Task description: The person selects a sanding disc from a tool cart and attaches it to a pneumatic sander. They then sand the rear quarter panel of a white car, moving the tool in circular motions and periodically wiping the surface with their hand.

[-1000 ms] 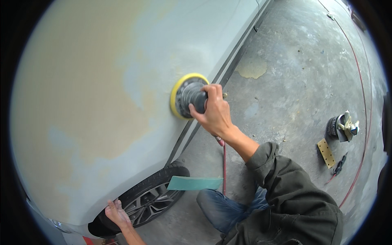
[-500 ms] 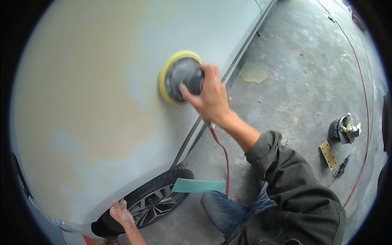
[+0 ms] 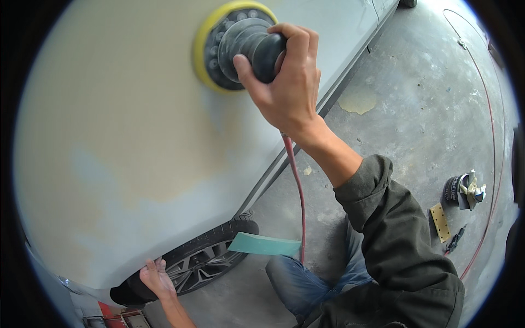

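Note:
My right hand (image 3: 292, 76) is wrapped round the dark grip of a round air sander (image 3: 246, 46) with a yellow-rimmed pad. The pad lies against a pale car body panel (image 3: 126, 136) with tan and whitish-blue patches. From the sander a red hose (image 3: 295, 186) runs down past my wrist toward my knee. My left hand (image 3: 157, 279) is low at the wheel arch edge, beside the tyre of the car's wheel (image 3: 202, 262). Its fingers are loosely bent and somewhat apart, with nothing visible in them.
A green flat strip (image 3: 265, 244) lies between the wheel and my knee. On the concrete floor at the right stand a dark can (image 3: 451, 189) with crumpled material on top, a tan perforated sanding sheet (image 3: 439, 222) and a black air tool fitting (image 3: 455, 240). A long red hose (image 3: 494, 164) curves beyond them.
My right hand has moved the sander up along the panel, away from the wheel. My left hand remains by the wheel arch, with the view slightly shifted.

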`<action>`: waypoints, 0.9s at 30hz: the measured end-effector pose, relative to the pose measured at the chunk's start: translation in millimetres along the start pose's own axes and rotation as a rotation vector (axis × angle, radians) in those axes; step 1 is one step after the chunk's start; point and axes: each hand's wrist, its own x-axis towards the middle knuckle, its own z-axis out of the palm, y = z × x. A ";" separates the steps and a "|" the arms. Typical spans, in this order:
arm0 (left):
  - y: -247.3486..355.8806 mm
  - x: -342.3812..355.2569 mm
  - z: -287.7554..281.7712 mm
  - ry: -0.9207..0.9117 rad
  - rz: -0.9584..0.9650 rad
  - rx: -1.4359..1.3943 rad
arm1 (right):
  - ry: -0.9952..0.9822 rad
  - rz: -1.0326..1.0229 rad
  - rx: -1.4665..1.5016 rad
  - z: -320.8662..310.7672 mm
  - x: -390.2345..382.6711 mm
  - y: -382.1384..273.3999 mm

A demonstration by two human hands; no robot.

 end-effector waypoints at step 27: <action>-5.9 4.2 -11.6 -0.025 -0.005 -0.008 | 0.087 -0.067 -0.134 2.0 -63.0 -3.0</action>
